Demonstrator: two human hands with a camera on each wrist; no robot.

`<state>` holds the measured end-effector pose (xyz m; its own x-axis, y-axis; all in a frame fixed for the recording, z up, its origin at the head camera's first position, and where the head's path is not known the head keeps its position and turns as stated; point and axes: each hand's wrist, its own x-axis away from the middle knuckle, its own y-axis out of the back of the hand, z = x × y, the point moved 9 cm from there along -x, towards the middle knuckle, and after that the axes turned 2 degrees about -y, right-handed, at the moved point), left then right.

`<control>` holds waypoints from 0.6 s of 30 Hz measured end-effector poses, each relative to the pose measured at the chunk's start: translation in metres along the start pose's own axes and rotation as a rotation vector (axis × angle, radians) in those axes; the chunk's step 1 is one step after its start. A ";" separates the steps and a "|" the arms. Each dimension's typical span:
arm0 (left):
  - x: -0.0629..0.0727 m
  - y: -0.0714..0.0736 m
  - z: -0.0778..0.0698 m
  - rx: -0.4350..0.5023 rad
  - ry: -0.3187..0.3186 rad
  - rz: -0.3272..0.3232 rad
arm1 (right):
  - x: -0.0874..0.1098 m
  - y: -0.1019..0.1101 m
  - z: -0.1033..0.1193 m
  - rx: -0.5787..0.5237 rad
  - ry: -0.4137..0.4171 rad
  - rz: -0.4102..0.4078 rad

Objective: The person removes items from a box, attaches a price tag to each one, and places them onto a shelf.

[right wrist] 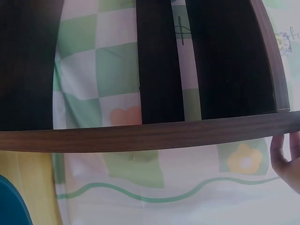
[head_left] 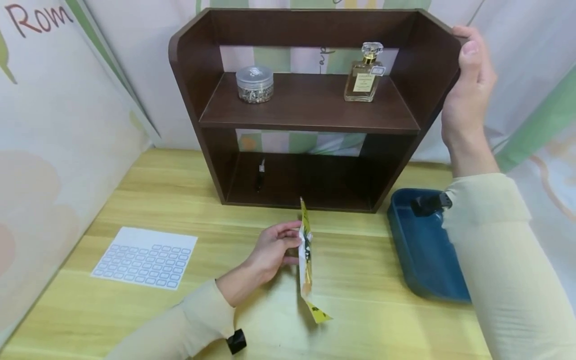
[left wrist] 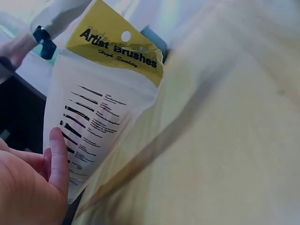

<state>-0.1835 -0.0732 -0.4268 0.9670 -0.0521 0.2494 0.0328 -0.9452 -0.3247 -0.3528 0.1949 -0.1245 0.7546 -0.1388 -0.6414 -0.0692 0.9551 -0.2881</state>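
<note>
My left hand [head_left: 270,250] holds a flat packet of artist brushes [head_left: 306,262] upright over the table, in front of the shelf. The left wrist view shows the packet's printed white face [left wrist: 93,108] and its yellow header reading "Artist Brushes", with my fingers [left wrist: 58,154] against its lower part. At the upper right corner of the dark brown shelf [head_left: 310,127], my right hand [head_left: 470,95] grips the side panel, thumb over the front edge. In the right wrist view, fingers of that hand [right wrist: 288,164] touch the panel's edge [right wrist: 159,138].
The upper board bears a clear lidded jar [head_left: 255,87] and a perfume bottle [head_left: 362,80]. A thin black object [head_left: 260,177] lies in the lower compartment. A label sheet [head_left: 144,257] is on the table's left; a blue bin [head_left: 405,250] stands at the right, partly behind my sleeve.
</note>
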 end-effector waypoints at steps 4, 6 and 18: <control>-0.011 -0.013 -0.008 0.031 -0.009 0.012 | -0.001 0.002 0.000 -0.009 -0.005 -0.020; -0.017 -0.019 -0.014 0.036 -0.022 0.018 | 0.000 0.002 0.001 -0.001 0.002 -0.025; -0.075 -0.055 -0.052 0.100 -0.094 0.043 | 0.003 0.001 0.005 0.082 0.044 -0.041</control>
<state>-0.2713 -0.0346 -0.3803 0.9873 -0.0569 0.1480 0.0114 -0.9057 -0.4238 -0.3475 0.1971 -0.1227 0.7260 -0.1882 -0.6614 0.0167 0.9664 -0.2566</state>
